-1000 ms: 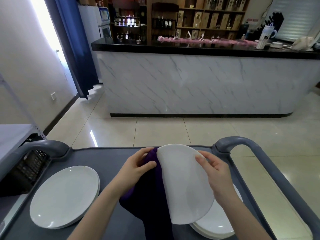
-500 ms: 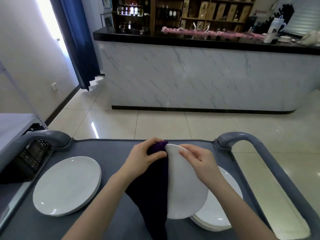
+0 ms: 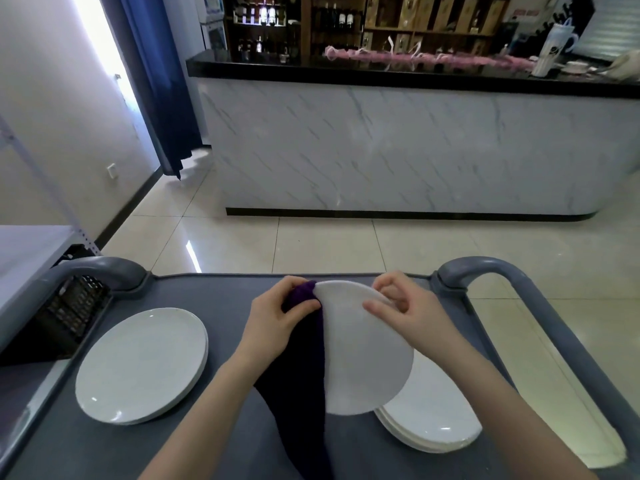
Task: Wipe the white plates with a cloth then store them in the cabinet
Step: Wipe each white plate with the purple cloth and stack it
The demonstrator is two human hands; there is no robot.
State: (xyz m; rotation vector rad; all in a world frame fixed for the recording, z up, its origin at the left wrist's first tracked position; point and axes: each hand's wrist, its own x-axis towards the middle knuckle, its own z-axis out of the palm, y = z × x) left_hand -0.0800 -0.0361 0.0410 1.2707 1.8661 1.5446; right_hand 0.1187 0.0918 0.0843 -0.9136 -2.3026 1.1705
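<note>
A white plate point(image 3: 363, 355) is held tilted above the grey cart top point(image 3: 221, 306). My left hand point(image 3: 277, 317) grips a dark purple cloth point(image 3: 301, 375) against the plate's upper left rim, and the cloth hangs down along the plate's left side. My right hand point(image 3: 405, 313) pinches the plate's upper right rim, thumb in front and fingers curled behind. A stack of white plates point(image 3: 433, 420) lies under the held plate at the right. Another stack of white plates point(image 3: 142, 365) lies on the cart's left.
Grey cart handles point(image 3: 519, 282) curve up at both far corners. A black crate point(image 3: 69, 306) and a white shelf point(image 3: 27, 251) stand to the left. Beyond the cart are a tiled floor and a marble-fronted bar counter point(image 3: 398, 143) with bottle shelves behind.
My right hand slid from the plate's right side up to its top rim. My left hand with the cloth moved up along the left rim. The camera tilted down slightly.
</note>
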